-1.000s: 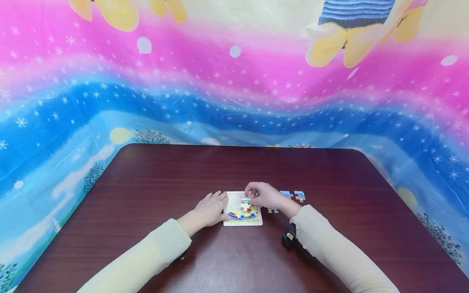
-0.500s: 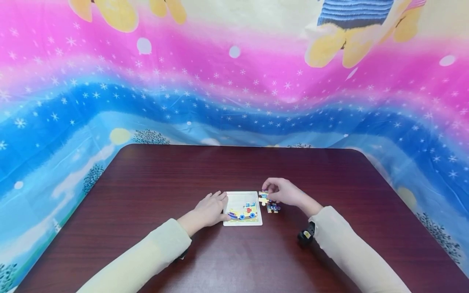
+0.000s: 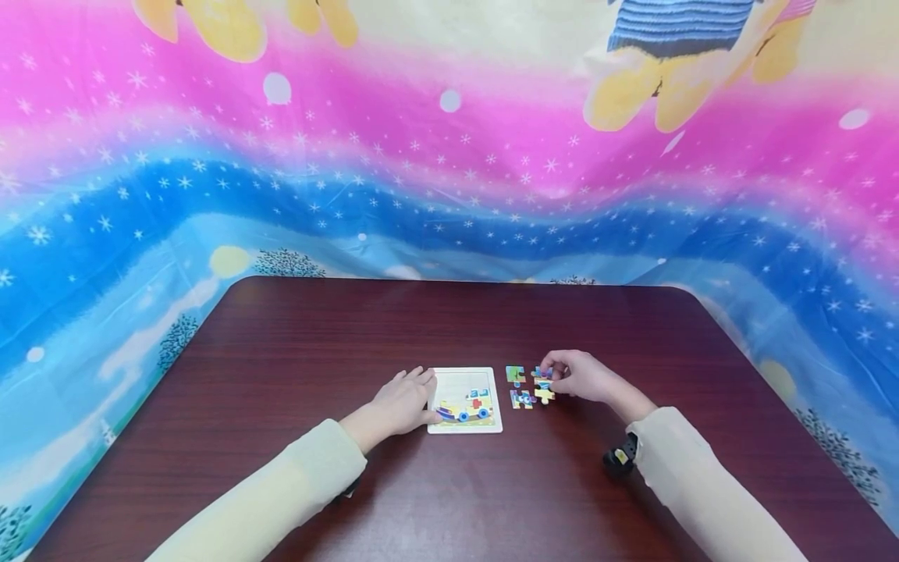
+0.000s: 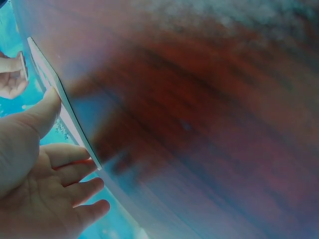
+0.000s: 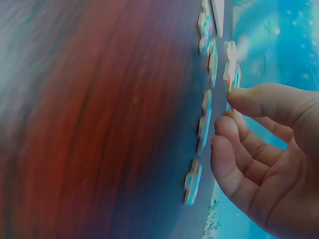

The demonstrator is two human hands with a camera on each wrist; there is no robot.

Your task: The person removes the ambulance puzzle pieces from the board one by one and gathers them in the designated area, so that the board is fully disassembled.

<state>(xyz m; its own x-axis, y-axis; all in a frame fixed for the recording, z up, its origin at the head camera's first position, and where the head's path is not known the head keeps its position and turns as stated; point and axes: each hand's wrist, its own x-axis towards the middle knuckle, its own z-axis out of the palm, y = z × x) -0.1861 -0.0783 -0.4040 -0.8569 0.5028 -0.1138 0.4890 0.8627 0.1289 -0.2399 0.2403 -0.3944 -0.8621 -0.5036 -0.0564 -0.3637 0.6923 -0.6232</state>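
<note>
My right hand (image 3: 579,375) pinches a yellow and blue jigsaw piece (image 3: 544,396) between thumb and fingertips. In the right wrist view that held piece (image 5: 230,67) stands on edge, above the table. A white-rimmed puzzle tray (image 3: 463,431) lies in front of me, with several joined pieces (image 3: 463,411) showing a yellow vehicle in its lower part. My left hand (image 3: 402,402) rests at the tray's left side, fingers extended, thumb touching the rim near the lower left corner. Loose pieces lie right of the tray: a green one (image 3: 516,375) and a purple-and-yellow one (image 3: 522,400).
Another piece (image 3: 540,372) is partly hidden by my right fingers. The right wrist view shows a further piece (image 5: 192,183) lying apart beneath the hand. A dark red wooden table (image 3: 337,328) spreads around, with a patterned cloth (image 3: 449,179) hanging behind it.
My right hand has moved right, away from over the tray, carrying the yellow and blue jigsaw piece to the loose pieces. The left hand and tray have stayed put.
</note>
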